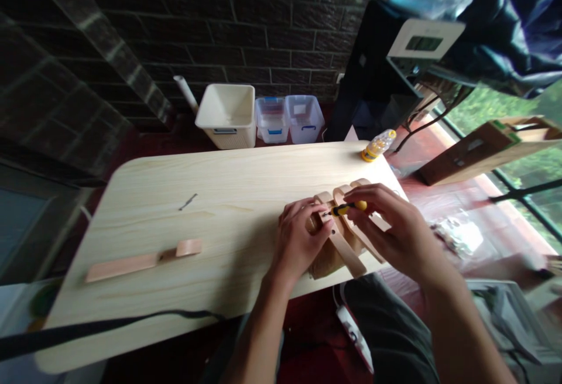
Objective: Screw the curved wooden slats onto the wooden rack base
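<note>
My right hand [393,217] is closed round a yellow-and-black screwdriver [340,209], whose tip points left at a curved wooden piece [346,253] near the table's right end. With fingers and thumb pinched about the upper part of that piece, my left hand [301,235] sits just left of the screwdriver tip. Small dark holes show along the wood. Further curved wooden strips [360,182] stand close behind, partly covered by my right hand. Beneath them is a brown block-like thing [325,262], mostly hidden.
On the pale wooden table [211,176] lie a wooden strip with a curled end [123,267] and a thin dark metal piece [188,201]. A clear bottle with a yellow base [378,145] stands at the far right corner. Behind are a cream bin [228,136] and clear plastic boxes [304,134].
</note>
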The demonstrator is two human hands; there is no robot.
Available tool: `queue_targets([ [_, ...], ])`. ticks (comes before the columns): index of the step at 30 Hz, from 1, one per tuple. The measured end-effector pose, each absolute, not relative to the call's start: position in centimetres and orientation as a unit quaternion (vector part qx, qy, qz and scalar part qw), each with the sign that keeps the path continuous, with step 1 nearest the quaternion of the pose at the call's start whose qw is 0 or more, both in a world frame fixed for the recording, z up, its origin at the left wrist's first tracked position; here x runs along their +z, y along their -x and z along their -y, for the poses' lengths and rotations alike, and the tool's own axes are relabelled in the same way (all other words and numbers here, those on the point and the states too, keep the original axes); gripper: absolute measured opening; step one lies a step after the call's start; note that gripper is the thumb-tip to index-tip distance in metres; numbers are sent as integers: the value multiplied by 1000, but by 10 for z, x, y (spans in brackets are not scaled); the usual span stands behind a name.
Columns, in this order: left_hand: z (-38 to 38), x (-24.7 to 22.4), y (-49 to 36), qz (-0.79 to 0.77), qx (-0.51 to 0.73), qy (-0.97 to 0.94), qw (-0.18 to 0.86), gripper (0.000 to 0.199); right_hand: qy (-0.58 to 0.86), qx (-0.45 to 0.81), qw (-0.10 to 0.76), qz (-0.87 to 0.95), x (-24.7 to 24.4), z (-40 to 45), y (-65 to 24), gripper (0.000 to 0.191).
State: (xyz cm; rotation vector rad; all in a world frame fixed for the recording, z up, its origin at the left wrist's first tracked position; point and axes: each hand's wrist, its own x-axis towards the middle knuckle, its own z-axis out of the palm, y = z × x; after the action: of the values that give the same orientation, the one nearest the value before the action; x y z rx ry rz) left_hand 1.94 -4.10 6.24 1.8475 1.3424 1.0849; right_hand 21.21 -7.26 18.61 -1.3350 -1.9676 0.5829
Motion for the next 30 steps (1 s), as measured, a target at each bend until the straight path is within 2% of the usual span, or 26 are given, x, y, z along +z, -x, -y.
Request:
queue_targets([
  [4,41,63,-11,-491,401,-708,312,25,499,262,356,745,181,78,-211,33],
  [9,38,64,-11,-489,395,-710,318,25,491,273,378,736,173,82,-206,39],
  [16,31,65,-15,-483,387,-718,318,26,474,315,400,718,169,76,-206,26],
  [23,26,60,-16,-462,396,-734,302,23,496,383,468,624,156,89,-214,23],
  [30,24,63,-16,-451,383,-743,311,21,505,362,473,625,151,93,-219,26],
])
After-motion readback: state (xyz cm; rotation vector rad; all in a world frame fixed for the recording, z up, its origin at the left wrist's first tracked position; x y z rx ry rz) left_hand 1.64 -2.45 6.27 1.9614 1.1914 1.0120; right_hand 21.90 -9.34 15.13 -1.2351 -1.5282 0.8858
